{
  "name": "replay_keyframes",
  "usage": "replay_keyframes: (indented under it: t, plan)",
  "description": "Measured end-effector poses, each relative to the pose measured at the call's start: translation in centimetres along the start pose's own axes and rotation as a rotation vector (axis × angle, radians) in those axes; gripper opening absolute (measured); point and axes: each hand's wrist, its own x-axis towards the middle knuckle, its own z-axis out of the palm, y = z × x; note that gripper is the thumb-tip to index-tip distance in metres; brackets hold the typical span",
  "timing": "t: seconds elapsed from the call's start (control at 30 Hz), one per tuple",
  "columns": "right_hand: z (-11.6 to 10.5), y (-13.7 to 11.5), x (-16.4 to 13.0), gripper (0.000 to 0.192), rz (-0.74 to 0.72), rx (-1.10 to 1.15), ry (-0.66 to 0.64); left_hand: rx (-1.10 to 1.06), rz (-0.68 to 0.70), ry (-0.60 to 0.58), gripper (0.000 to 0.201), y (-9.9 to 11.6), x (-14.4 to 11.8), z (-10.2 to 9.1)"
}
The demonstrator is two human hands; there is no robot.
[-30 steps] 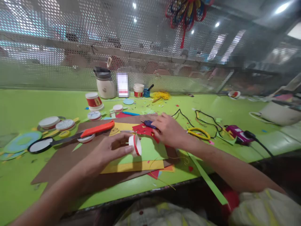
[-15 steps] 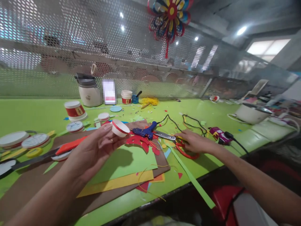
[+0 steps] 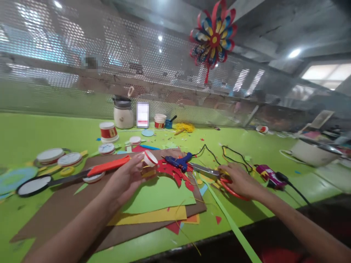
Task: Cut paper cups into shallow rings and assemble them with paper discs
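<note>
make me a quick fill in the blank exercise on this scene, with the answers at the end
1. The right hand holds a pair of ____.
2. The left hand holds a round white piece with a ____ band.
3. The body of the glue gun is ____ in colour.
4. The large paper lying directly on the yellow sheet is ____.

Missing words: scissors; red; blue; green.

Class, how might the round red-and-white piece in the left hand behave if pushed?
The round piece may roll on its curved side, given its circular outline. It is probably light: the left hand holds it with just the fingers.
</note>
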Motion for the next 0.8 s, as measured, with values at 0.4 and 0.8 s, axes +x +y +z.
replay_keyframes:
  t: [0.4, 0.8]
  plan:
    - [-3.7, -1.5, -5.5, 0.048, -0.082, 0.226, 0.089, 0.003, 0.250, 0.030, 0.018, -1.5, 0.2, -0.1]
    - [-0.9, -4.6, -0.4, 0.042, -0.028, 0.344, 0.172, 0.038, 0.385, 0.125, 0.012, -1.3, 1.9, -0.2]
